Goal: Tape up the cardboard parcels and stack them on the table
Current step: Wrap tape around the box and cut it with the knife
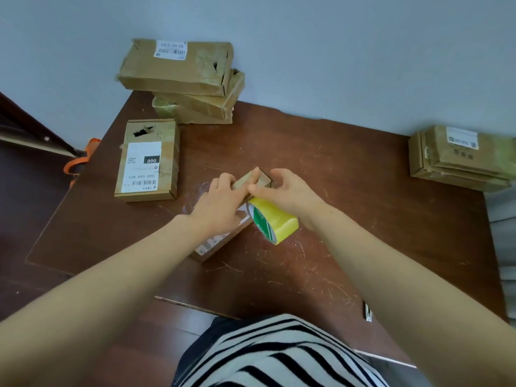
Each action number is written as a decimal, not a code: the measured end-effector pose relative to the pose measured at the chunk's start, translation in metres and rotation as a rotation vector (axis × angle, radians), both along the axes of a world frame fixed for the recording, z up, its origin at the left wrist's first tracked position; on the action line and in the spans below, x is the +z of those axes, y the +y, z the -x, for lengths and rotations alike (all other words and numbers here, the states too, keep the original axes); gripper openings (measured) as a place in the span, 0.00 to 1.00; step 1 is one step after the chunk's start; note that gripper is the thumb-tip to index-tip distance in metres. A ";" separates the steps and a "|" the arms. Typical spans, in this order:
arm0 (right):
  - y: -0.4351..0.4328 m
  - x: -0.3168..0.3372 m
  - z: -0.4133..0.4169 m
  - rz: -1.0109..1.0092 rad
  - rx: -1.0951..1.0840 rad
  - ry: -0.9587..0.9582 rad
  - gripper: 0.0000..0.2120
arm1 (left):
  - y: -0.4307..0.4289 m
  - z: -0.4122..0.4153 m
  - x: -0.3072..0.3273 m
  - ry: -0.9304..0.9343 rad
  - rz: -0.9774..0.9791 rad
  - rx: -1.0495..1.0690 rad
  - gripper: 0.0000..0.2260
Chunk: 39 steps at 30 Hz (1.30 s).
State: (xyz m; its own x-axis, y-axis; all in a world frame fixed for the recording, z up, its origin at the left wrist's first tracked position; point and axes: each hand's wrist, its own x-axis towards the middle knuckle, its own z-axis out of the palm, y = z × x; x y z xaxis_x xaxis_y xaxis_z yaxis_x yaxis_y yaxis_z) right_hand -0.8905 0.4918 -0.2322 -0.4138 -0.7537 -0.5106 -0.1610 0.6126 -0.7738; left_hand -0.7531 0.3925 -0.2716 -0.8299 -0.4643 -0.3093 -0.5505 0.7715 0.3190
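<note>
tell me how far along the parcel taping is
Done: three parcels stacked at the table's far left corner. In hand: the left hand presses a small parcel while the right hand holds the yellow tape roll against it. Left: the labelled parcel lying alone, and perhaps the right-edge pile; its taping is unclear.

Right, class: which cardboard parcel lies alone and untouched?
The flat parcel with the large white label, beside the left hand. Others sit in the back stack, the right stack or under that hand.
</note>
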 end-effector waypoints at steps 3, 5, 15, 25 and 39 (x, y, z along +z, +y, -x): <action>0.014 0.013 0.005 0.177 -0.027 -0.234 0.38 | -0.021 -0.003 0.003 0.110 -0.602 0.238 0.39; 0.011 0.014 0.006 0.212 0.015 -0.249 0.37 | -0.028 -0.008 0.001 0.153 -0.842 0.397 0.30; -0.051 -0.021 -0.011 0.145 -0.057 -0.071 0.28 | 0.017 -0.006 -0.054 -0.289 0.011 0.121 0.69; 0.000 -0.009 -0.020 0.297 0.099 0.110 0.24 | 0.023 -0.006 -0.066 -0.143 0.095 0.200 0.64; 0.055 -0.054 -0.026 -0.335 0.047 0.067 0.10 | 0.023 -0.003 -0.058 -0.162 0.088 0.140 0.64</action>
State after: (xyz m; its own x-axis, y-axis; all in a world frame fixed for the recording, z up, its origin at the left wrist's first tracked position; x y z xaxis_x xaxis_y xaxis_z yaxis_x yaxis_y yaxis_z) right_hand -0.8650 0.5465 -0.2867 -0.4233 -0.5682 -0.7057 -0.2387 0.8213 -0.5181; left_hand -0.7500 0.4155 -0.3298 -0.6985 -0.6023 -0.3864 -0.6925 0.7049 0.1532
